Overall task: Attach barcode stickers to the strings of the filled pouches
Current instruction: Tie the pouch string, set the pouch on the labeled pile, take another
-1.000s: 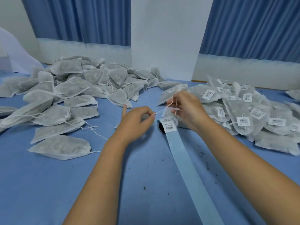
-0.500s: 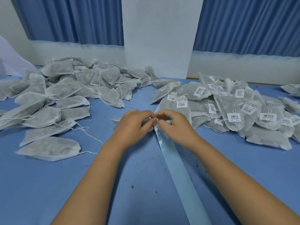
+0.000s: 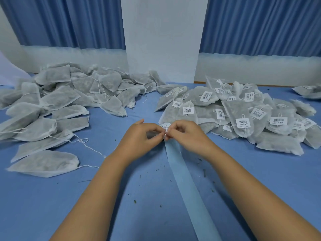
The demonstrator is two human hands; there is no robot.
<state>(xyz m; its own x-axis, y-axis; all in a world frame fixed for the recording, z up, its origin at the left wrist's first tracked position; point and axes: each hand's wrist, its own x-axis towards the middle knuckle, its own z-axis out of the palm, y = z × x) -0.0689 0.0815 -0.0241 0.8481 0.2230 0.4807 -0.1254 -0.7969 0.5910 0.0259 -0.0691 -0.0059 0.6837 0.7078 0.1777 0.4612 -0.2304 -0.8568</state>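
My left hand [image 3: 141, 136] and my right hand [image 3: 188, 136] meet fingertip to fingertip at the table's centre, over the top end of a pale blue backing strip [image 3: 187, 186]. Between the fingertips both hands pinch a small white barcode sticker [image 3: 165, 126], of which only an edge shows. A heap of unlabelled grey pouches [image 3: 66, 103] with loose white strings lies to the left. To the right lies a heap of pouches with barcode stickers on their strings [image 3: 243, 115]. The roll under my hands is hidden.
The blue table [image 3: 43, 206] carries small dark crumbs near the strip. A white pillar [image 3: 163, 40] and blue curtains [image 3: 69, 21] stand behind the table. One pouch [image 3: 43, 165] lies apart at the near left, and a few more pouches [image 3: 309, 90] sit at the far right.
A second ago my right hand held a pouch string with a sticker above the strip. That pouch now lies on the right heap, and both hands have come together at the strip's end.
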